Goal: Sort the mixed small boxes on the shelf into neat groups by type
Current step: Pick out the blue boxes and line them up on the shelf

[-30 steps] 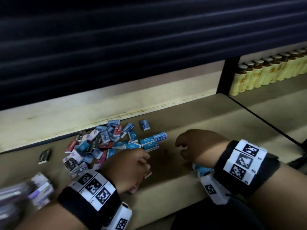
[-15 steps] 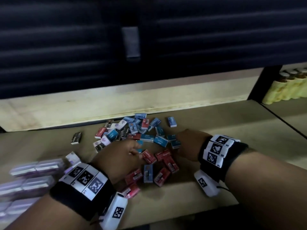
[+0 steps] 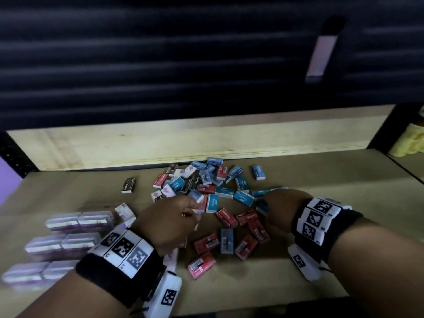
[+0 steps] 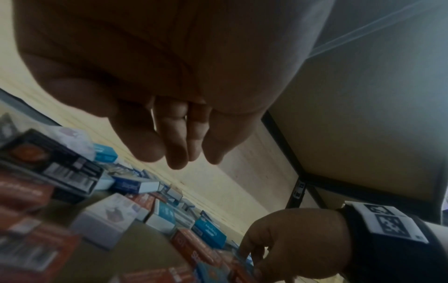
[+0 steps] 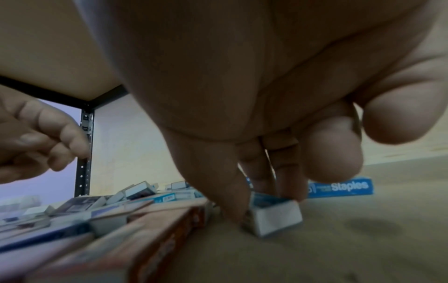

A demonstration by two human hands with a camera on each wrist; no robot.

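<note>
Boxes (image 3: 207, 191) lie in a loose mixed pile at the middle of the shelf (image 3: 321, 249), blue, red, white and black ones jumbled toward the far back board (image 3: 160, 143), with several red boxes (image 3: 243, 235) spread nearer the front edge, probably a group in the making. One black box (image 3: 129, 185) sits alone, left of the pile. The right hand (image 3: 278, 208) reaches into the pile's right side; the right wrist view shows its fingers (image 5: 215, 183) curled down and pinching a small blue box (image 5: 274, 214) that rests on the shelf, apparently to lift it out toward its own kind. Another blue box (image 5: 340, 187) lies just beyond it, apart. The left hand (image 3: 169, 222) hovers over the pile's near-left part, its fingers (image 4: 177, 145) loosely curled and holding nothing that shows in the left wrist view, likely poised to pick the next one. Clear-wrapped packs (image 3: 59, 244) stand in rows at the near left, so that side is taken. Open room lies to the right of the pile and along the near right, which looks the easiest place for a blue group. The front edge is close to the red boxes, so sliding toward it risks a drop.
</note>
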